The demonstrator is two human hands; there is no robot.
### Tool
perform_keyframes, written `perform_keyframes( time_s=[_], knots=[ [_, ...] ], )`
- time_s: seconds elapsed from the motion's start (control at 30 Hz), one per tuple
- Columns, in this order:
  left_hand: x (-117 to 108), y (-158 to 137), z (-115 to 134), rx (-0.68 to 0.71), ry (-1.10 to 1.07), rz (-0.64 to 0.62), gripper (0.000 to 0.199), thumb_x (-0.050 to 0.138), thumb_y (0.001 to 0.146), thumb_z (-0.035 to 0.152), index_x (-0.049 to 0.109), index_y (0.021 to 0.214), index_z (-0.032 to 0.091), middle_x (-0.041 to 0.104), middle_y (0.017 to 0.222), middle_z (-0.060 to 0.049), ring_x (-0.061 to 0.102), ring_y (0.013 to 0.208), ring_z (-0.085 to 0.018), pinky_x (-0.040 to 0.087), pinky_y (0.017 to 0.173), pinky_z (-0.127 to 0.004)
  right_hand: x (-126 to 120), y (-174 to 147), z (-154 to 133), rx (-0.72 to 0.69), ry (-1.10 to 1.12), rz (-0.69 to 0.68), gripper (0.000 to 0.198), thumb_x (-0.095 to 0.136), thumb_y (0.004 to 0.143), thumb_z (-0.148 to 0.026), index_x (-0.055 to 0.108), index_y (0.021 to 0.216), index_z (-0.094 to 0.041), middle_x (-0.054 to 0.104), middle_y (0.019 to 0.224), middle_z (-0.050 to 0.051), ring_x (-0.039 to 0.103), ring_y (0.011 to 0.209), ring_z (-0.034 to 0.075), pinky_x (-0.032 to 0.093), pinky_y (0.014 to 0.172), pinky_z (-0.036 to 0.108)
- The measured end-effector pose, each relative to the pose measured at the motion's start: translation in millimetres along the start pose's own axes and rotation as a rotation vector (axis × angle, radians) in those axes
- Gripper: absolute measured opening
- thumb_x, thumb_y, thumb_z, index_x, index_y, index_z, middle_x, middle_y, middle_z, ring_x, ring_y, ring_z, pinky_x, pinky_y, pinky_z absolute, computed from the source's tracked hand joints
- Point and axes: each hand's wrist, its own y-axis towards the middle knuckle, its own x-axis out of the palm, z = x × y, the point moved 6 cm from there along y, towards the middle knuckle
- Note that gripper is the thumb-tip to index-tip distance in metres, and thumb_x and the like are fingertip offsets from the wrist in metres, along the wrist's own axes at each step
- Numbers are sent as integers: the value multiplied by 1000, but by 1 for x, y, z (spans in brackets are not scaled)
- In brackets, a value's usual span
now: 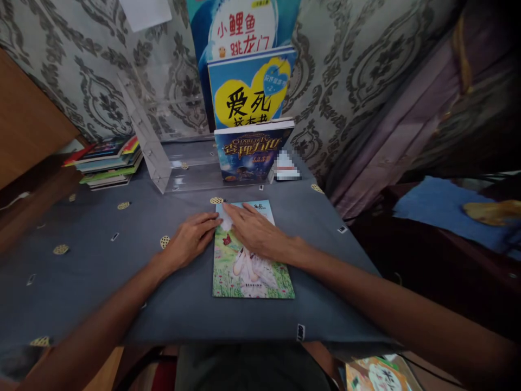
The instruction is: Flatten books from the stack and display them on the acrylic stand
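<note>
Picture-covered book (254, 285) flat on the blue-grey tabletop (101, 282), near its front edge. Right hand (254, 232) laid across the cover, fingers outstretched, grasping nothing. Left hand (190, 239) relaxed, unclenched, fingertips at the book's upper left edge. Behind: clear stand (195, 182) with 3 upright books (253, 157) in tiers. Far left: a stack of thin books (112, 163).

place: apparently a home | damask-patterned backdrop (366, 70) | cloth-covered table (95, 277) | stacked books (112, 163)
</note>
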Motion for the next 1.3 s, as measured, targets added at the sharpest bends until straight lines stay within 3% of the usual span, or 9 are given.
perform_keyframes(
  time_s=[0.17, 0.33, 0.53, 0.8, 0.93, 1.3],
  knots=[
    [0, -2, 0, 3, 33, 24, 33, 44, 107, 28, 67, 129, 21, 69, 132, -11, 67, 120, -25, 58, 102, -49, -21, -34, 40, 140, -138, 57, 61, 38, 97, -14, 33, 157, -10, 60, 145, 22, 58, 136, 32, 41, 117, 61],
    [-2, 4, 7, 5, 75, 1, 39, 39, 108, 37, 66, 128, 17, 67, 130, -15, 65, 118, -27, 58, 98, -50, -36, -56, 73, 291, -70, 159, 51, 38, 100, -17, 48, 149, -19, 68, 139, 12, 67, 124, 29, 46, 115, 54],
    [18, 37, 6, -19, 216, -164, 48, 39, 106, 47, 62, 137, 17, 57, 140, -18, 55, 128, -34, 50, 105, -57, -41, -56, 76, 272, 91, 197, 48, 36, 101, -18, 51, 146, -15, 69, 138, 13, 63, 130, 27, 42, 118, 53],
    [58, 83, 16, 16, 98, -260, 46, 42, 106, 49, 57, 145, 30, 34, 165, -10, 21, 157, -36, 28, 122, -63, -34, -58, 81, 269, 80, 209, 55, 35, 99, -13, 41, 153, -20, 68, 139, 10, 61, 132, 26, 41, 116, 57],
    [59, 74, 39, 115, 59, -285, 42, 41, 107, 46, 57, 145, 34, 27, 169, -5, 15, 159, -33, 24, 124, -64, -33, -57, 80, 278, 55, 201, 56, 36, 98, -12, 41, 154, -17, 68, 139, 11, 61, 132, 26, 41, 117, 55],
    [43, 19, 112, 276, -70, -470, 38, 53, 103, 41, 59, 140, 47, 31, 168, 2, 15, 159, -32, 15, 127, -67, -37, -56, 73, 330, 58, 172, 56, 45, 100, -21, 40, 155, -19, 67, 141, 9, 58, 134, 28, 38, 117, 56]
  ],
)
